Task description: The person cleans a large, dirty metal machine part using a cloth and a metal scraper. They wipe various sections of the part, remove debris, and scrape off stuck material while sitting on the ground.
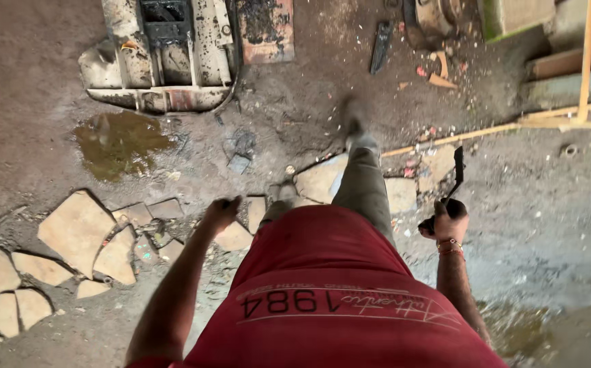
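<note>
A person in a red shirt [336, 286] looks down at their own body and the dirty ground. The right hand [447, 221] is closed tight around the handle of a dark tool [456, 174]. The tool sticks up from the fist, and its thin black end points away from the person. A bracelet [450, 245] sits on that wrist. The left hand [222, 211] hangs at the other side. Its fingers are curled in, and I cannot tell if it holds something small.

One leg in grey trousers [363, 187] steps forward, and its shoe [353, 123] is blurry. Under the legs lie flat, broken pieces of pale stone [77, 232], some touching each other. More pale pieces [322, 180] lie just beside the front leg. A brown puddle [119, 142] lies past the stones on the left. Farther off stands a rusty old machine part [166, 54]. On the far right are long wooden sticks [585, 61] and planks [568, 65].
</note>
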